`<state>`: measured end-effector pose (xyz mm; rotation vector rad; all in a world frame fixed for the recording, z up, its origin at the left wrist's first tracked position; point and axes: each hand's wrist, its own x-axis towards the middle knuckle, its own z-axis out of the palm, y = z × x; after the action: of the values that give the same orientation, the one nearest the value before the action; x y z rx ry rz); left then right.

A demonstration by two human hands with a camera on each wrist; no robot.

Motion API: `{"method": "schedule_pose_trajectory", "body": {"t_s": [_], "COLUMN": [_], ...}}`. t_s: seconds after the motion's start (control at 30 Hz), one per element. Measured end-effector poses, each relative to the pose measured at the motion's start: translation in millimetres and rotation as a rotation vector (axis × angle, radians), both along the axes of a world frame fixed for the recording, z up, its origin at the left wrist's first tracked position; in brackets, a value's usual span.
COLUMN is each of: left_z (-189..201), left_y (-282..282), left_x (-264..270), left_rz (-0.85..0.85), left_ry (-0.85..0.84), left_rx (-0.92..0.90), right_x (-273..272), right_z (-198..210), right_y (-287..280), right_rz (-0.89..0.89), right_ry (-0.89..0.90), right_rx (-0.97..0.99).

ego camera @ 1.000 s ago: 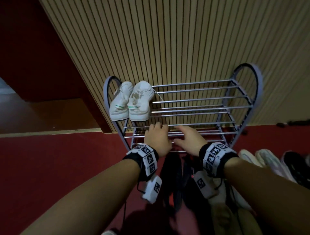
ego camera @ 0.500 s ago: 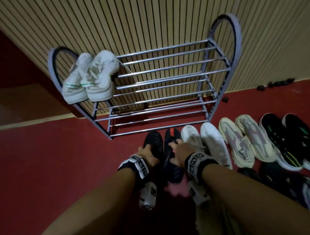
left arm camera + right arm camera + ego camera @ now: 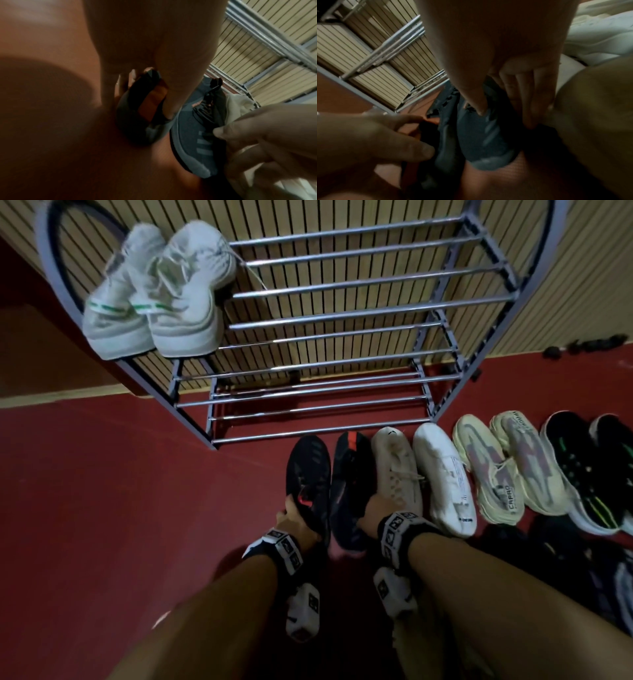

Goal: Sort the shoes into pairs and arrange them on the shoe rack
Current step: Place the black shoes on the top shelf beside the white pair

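Two black shoes with red accents lie side by side on the red floor in front of the metal shoe rack (image 3: 342,313). My left hand (image 3: 292,510) grips the left black shoe (image 3: 308,470) at its collar; in the left wrist view the thumb is inside the opening of that shoe (image 3: 142,108) and the fingers are outside. My right hand (image 3: 371,510) grips the right black shoe (image 3: 349,474); in the right wrist view its thumb and fingers clamp that shoe (image 3: 484,142) from both sides. A white pair with green stripes (image 3: 154,292) sits on the rack's top shelf at the left.
On the floor to the right lie a white pair (image 3: 442,474), a cream pair (image 3: 507,467) and a black pair with green marks (image 3: 582,470), with more dark shoes behind them. The rack stands against a slatted wall; its lower shelves hold nothing.
Both hands came down from the rack's lower rail to the black shoes on the floor and took hold of them. My head tilted down, bringing the row of shoes into view.
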<state>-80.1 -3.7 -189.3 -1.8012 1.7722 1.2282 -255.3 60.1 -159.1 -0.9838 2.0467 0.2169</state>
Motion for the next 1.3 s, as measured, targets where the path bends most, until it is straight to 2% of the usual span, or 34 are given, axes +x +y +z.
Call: {"method": "schedule_pose_trajectory", "body": {"t_s": [0.13, 0.23, 0.47, 0.67, 0.9, 0.97, 1.1, 1.3], "left_z": [-1, -10, -4, -14, 39, 63, 131, 240], "left_y": [-4, -7, -9, -17, -15, -13, -15, -25], "left_x": [3, 6, 5, 11, 1, -3, -9, -10], "left_rz": [-0.006, 0.059, 0.154, 0.174, 0.252, 0.254, 0.133, -0.253], "left_ry": [0.046, 0.071, 0.331, 0.324, 0.441, 0.465, 0.401, 0.192], "left_rx": [0.015, 0.025, -0.02, 0.053, -0.009, -0.046, -0.092, -0.13], "right_x": [1, 1, 7, 3, -11, -19, -19, -24], "right_z": [-2, -13, -18, -14, 9, 23, 104, 214], "right_y": [-9, -8, -1, 4, 7, 2, -5, 5], "right_rz": [-0.09, -0.234, -0.424, -0.465, -0.359, -0.378, -0.359, -0.276], "right_ry": [-0.056, -0.098, -0.085, -0.116, -0.034, -0.095, -0.203, -0.276], "right_rx": [0.052, 0.005, -0.123, -0.174, -0.291, -0.298, -0.367, -0.427]}}
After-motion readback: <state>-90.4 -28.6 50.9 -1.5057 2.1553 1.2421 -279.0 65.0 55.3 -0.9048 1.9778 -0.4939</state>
